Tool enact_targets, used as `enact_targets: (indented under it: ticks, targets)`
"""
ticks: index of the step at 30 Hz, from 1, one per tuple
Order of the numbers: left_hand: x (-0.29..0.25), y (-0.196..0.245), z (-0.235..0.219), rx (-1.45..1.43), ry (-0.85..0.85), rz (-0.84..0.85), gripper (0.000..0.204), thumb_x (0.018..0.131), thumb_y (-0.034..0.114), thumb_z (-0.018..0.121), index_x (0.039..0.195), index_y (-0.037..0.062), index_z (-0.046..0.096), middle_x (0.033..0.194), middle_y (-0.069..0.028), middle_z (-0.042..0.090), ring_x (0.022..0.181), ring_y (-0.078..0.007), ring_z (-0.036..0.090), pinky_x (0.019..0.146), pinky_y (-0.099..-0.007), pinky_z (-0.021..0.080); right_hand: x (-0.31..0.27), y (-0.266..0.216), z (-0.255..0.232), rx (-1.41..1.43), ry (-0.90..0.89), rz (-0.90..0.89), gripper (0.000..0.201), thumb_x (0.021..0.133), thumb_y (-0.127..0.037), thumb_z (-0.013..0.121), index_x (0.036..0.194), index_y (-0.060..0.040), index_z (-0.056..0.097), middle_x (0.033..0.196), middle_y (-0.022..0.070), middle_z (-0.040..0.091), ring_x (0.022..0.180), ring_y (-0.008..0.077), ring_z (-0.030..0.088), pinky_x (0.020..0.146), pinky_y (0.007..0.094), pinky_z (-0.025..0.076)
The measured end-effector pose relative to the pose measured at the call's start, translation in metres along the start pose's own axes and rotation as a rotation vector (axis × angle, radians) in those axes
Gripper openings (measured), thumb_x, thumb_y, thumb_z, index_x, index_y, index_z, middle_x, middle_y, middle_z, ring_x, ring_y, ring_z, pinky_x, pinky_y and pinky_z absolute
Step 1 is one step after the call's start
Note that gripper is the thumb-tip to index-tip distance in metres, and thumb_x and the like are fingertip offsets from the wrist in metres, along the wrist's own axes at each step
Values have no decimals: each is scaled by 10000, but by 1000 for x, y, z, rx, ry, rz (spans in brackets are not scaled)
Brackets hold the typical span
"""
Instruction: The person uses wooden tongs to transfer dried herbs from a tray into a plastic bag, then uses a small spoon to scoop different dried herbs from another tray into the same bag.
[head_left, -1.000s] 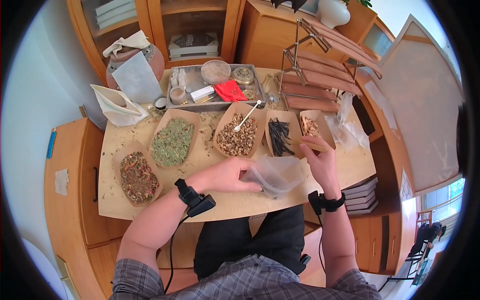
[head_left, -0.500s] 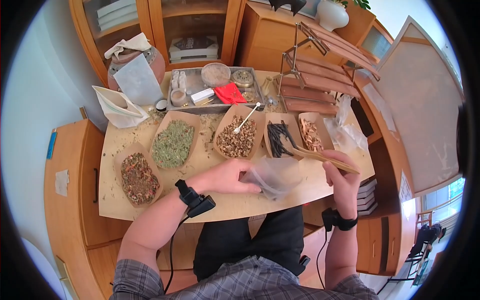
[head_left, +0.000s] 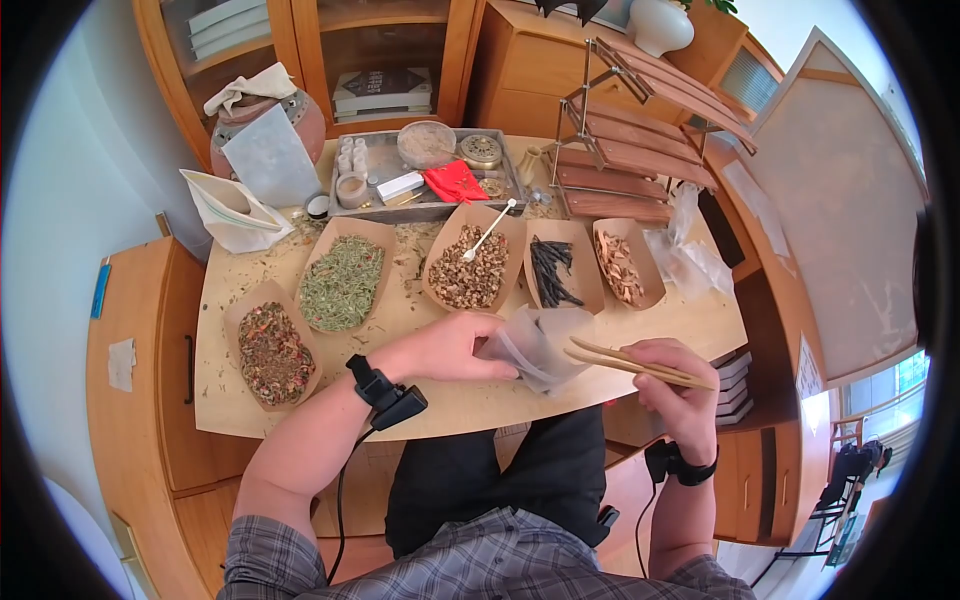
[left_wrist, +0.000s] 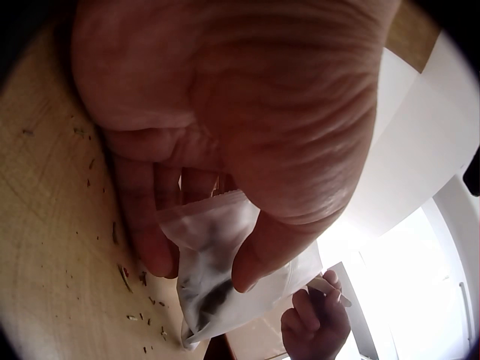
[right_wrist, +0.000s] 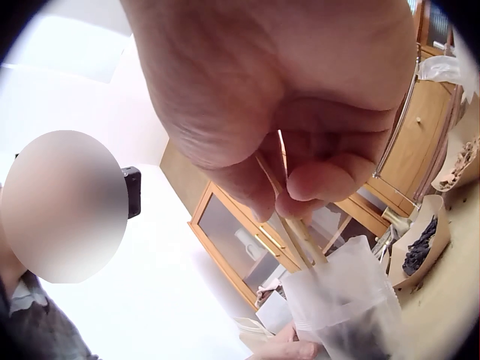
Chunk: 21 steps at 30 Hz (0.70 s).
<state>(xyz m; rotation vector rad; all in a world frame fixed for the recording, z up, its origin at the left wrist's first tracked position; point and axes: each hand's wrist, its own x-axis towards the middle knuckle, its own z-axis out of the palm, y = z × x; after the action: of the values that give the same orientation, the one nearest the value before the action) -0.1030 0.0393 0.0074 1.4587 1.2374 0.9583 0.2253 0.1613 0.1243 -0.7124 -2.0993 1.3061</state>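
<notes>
My left hand [head_left: 455,347] grips a translucent plastic pouch [head_left: 545,348] between thumb and fingers near the table's front edge. Dark contents show through its wall in the left wrist view [left_wrist: 214,300]. My right hand [head_left: 680,392] holds wooden tongs [head_left: 640,364], their two tips pointing left at the pouch's mouth. From the right wrist, the tongs [right_wrist: 300,238] overlap the pouch's upper edge. Just behind the pouch stand paper trays of black strips [head_left: 552,272] and of tan wood-like chips [head_left: 618,268].
More paper trays hold green dried herb [head_left: 342,283], brown chunks with a white spoon [head_left: 490,232], and a reddish mix [head_left: 272,355]. Behind them sits a grey tray [head_left: 350,208] of small containers. A slatted wooden rack [head_left: 640,150] and crumpled plastic [head_left: 690,255] stand at the right.
My right hand has drawn back from the trays of black strips and chips toward the front, bringing the tongs' tips to the pouch. The left hand keeps its hold on the pouch.
</notes>
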Motion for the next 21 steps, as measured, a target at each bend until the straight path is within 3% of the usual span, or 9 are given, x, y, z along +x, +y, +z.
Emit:
enact_targets:
  ticks: [2, 4, 5, 8, 16, 21]
  targets:
    - [0, -3, 0, -10, 1, -5, 401, 994, 225, 891, 1319, 22, 773, 1259, -63, 752, 1137, -135, 710, 979, -329, 584, -2, 5, -1, 15, 10, 14, 244, 990, 41, 759, 1232, 42, 790, 1218, 176, 794, 845, 125, 713, 687, 246, 571]
    - [0, -4, 1, 0, 4, 40, 422, 993, 217, 892, 1341, 16, 762, 1305, -71, 749, 1178, -143, 714, 1019, -336, 587, -1, 20, -4, 158, 231, 32, 230, 1043, -8, 736, 1263, 52, 758, 1096, 117, 782, 724, 90, 643, 607, 229, 508]
    - [1, -4, 1, -2, 3, 39, 422, 993, 217, 892, 1341, 16, 762, 1305, -71, 749, 1178, -143, 714, 1019, -336, 587, 1, 27, -4, 157, 231, 34, 230, 1043, -8, 736, 1263, 52, 758, 1096, 117, 782, 724, 90, 643, 607, 229, 508]
    - [1, 0, 0, -21, -16, -9, 429, 996, 193, 886, 1356, 3, 750, 1336, -78, 746, 1216, -150, 714, 1057, -344, 587, 10, 55, 1, 185, 403, 80, 224, 1094, -54, 708, 1293, 44, 730, 888, 10, 672, 635, 60, 555, 543, 226, 422]
    - [1, 1, 0, -93, -25, -1, 412, 1001, 148, 876, 1355, -15, 744, 1345, -71, 731, 1211, -150, 716, 1059, -341, 591, 20, 117, 51, 263, 386, 177, 235, 1118, -133, 725, 1322, -15, 730, 895, -27, 677, 647, 32, 559, 555, 211, 426]
    - [0, 5, -1, -70, -37, -42, 421, 1003, 140, 873, 1369, -18, 735, 1350, -71, 731, 1225, -152, 715, 1071, -342, 589, 23, 122, 71, 245, 393, 161, 259, 1119, -154, 735, 1344, -26, 735, 956, -14, 716, 690, 21, 565, 580, 200, 437]
